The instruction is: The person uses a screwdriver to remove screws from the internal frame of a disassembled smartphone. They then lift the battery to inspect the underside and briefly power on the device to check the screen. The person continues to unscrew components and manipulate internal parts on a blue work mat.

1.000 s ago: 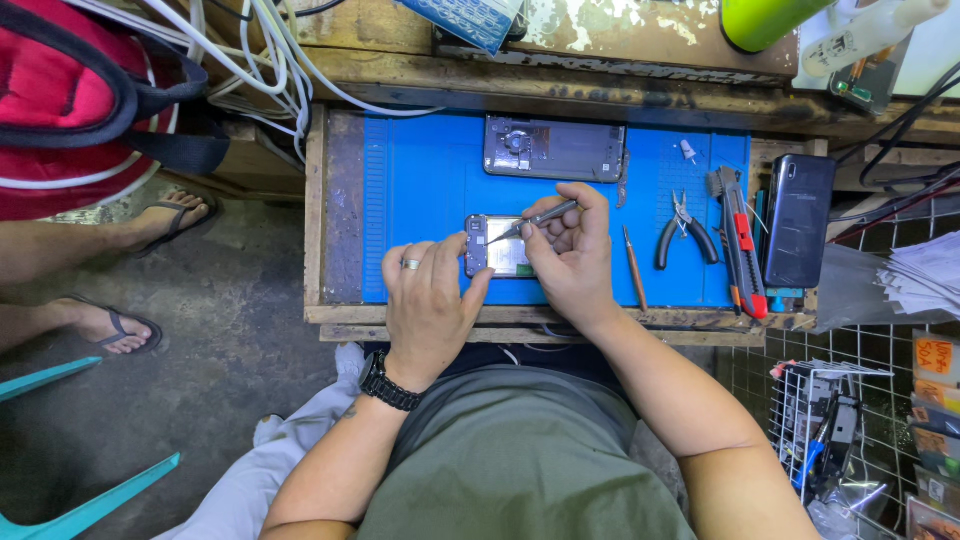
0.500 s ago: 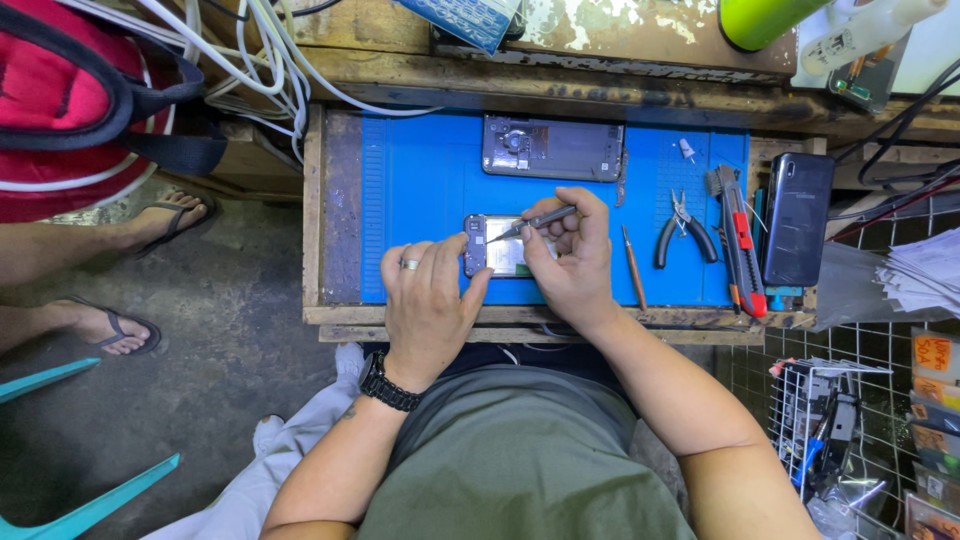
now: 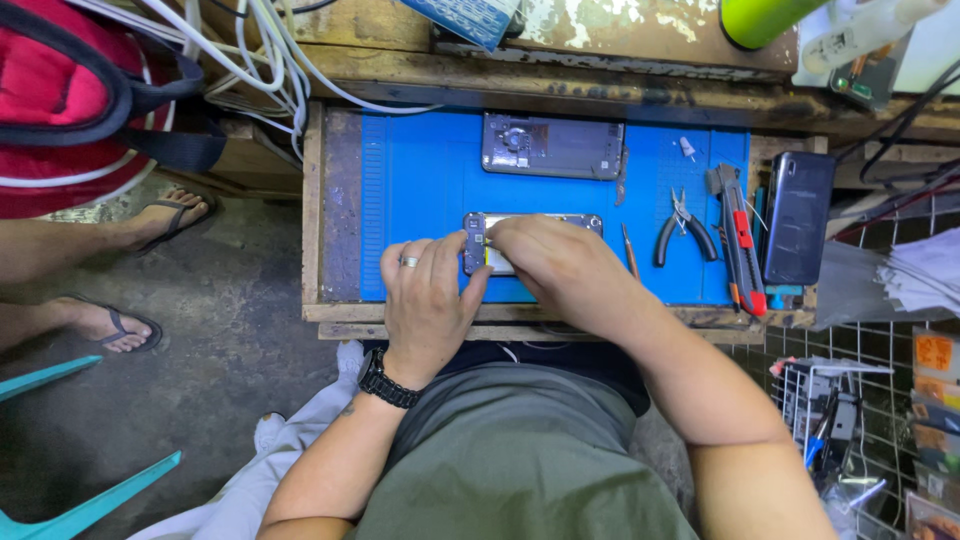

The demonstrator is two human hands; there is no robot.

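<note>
A grey phone back cover [image 3: 552,146] lies at my blue mat's [image 3: 420,190] far edge. Black pliers [image 3: 683,228] and a red utility knife [image 3: 740,243] sit near its right edge, a dark phone [image 3: 797,218] beyond.

Opened phone [image 3: 530,245] on mat [image 3: 420,170] — pliers [image 3: 684,228] right, back cover [image 3: 552,146] behind

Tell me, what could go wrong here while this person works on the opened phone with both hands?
Both the left hand and right hand press on the opened phone; a slip might scratch or bend its exposed inner parts. A tiny loose part lies bare on the blue mat, so a sleeve could sweep it off. The pliers and red-handled cutter sit close by the right forearm and could get knocked.
</note>
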